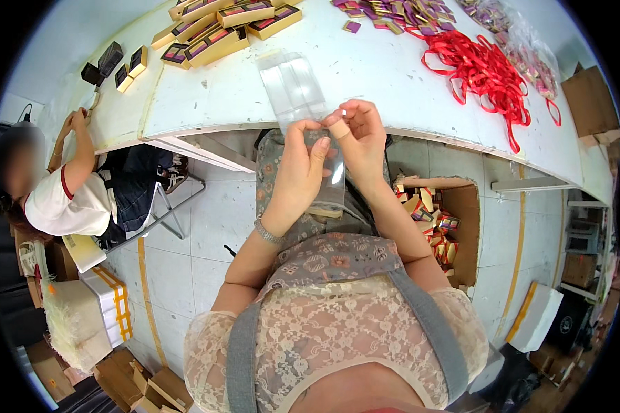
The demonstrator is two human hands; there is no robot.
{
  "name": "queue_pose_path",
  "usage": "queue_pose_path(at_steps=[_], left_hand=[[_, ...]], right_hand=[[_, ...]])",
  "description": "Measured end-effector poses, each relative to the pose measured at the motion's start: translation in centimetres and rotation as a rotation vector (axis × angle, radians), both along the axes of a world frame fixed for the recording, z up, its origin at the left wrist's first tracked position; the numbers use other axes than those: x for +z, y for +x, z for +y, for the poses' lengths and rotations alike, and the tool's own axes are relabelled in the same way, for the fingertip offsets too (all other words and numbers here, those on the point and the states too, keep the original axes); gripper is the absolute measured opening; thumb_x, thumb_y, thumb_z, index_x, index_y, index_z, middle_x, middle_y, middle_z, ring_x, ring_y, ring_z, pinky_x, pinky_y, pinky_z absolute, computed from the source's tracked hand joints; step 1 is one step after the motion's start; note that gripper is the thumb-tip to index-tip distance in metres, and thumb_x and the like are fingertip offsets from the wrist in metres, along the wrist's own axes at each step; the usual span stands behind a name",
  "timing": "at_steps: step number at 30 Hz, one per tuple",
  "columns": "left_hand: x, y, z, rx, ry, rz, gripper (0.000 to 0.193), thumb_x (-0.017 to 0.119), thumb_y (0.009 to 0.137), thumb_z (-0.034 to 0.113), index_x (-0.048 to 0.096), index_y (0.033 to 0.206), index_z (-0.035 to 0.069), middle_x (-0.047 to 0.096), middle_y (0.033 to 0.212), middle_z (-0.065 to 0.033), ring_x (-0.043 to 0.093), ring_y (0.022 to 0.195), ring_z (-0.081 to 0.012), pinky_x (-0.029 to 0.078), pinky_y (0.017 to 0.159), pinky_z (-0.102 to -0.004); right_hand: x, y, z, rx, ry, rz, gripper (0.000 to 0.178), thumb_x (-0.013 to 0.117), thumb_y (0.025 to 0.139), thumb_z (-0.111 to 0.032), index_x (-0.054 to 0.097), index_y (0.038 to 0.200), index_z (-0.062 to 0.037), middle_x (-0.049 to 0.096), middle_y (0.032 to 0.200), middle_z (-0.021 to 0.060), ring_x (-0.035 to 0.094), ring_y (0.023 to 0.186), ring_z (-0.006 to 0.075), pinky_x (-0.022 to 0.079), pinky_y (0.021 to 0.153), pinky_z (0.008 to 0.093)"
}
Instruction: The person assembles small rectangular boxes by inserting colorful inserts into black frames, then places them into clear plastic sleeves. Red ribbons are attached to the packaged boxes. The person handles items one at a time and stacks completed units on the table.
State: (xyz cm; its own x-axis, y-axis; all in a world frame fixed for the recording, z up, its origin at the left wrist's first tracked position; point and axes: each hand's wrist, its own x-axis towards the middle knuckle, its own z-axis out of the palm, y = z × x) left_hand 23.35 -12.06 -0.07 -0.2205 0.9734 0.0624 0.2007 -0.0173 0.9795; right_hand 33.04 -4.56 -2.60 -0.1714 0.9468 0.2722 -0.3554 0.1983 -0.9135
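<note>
Both my hands meet at the table's near edge, over my lap. My left hand [300, 164] is closed, with thumb and forefinger pinched on a clear plastic piece [335, 182] that hangs down toward my lap. My right hand [359, 141] is closed beside it, fingertips together, with a tan band round the thumb. What its fingertips hold is too small to make out; a tiny white spot shows there. Just beyond my hands, flat clear plastic pieces [289, 82] with crease lines lie on the white table [365, 76].
Gold boxes [217, 31] are piled at the far left, red ribbons [479, 69] and small purple pieces [399, 14] at the right. An open carton [465, 206] of small boxes stands by my right knee. Another person [69, 186] sits at the left.
</note>
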Motion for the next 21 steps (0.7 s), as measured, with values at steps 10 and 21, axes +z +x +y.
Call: queue_pose_path(at_steps=[10, 21], left_hand=[[-2.5, 0.4, -0.5, 0.095, 0.318, -0.033, 0.034, 0.047, 0.099, 0.02, 0.036, 0.124, 0.001, 0.046, 0.124, -0.0138, 0.062, 0.088, -0.0168, 0.055, 0.066, -0.0256], [-1.0, -2.5, -0.4, 0.157, 0.187, 0.409, 0.054, 0.069, 0.085, 0.026, 0.038, 0.123, 0.005, 0.046, 0.123, -0.0111, 0.06, 0.091, -0.0173, 0.054, 0.07, -0.0301]], right_hand=[[3.0, 2.6, 1.5, 0.412, -0.261, -0.218, 0.019, 0.067, 0.083, -0.007, 0.067, 0.1, 0.0015, 0.067, 0.092, 0.0051, 0.06, 0.085, 0.01, 0.048, 0.074, 0.0242], [3.7, 2.3, 0.5, 0.416, 0.293, -0.529, 0.024, 0.069, 0.084, -0.015, 0.069, 0.107, -0.0077, 0.066, 0.103, 0.0093, 0.065, 0.089, 0.0178, 0.053, 0.073, 0.0294]])
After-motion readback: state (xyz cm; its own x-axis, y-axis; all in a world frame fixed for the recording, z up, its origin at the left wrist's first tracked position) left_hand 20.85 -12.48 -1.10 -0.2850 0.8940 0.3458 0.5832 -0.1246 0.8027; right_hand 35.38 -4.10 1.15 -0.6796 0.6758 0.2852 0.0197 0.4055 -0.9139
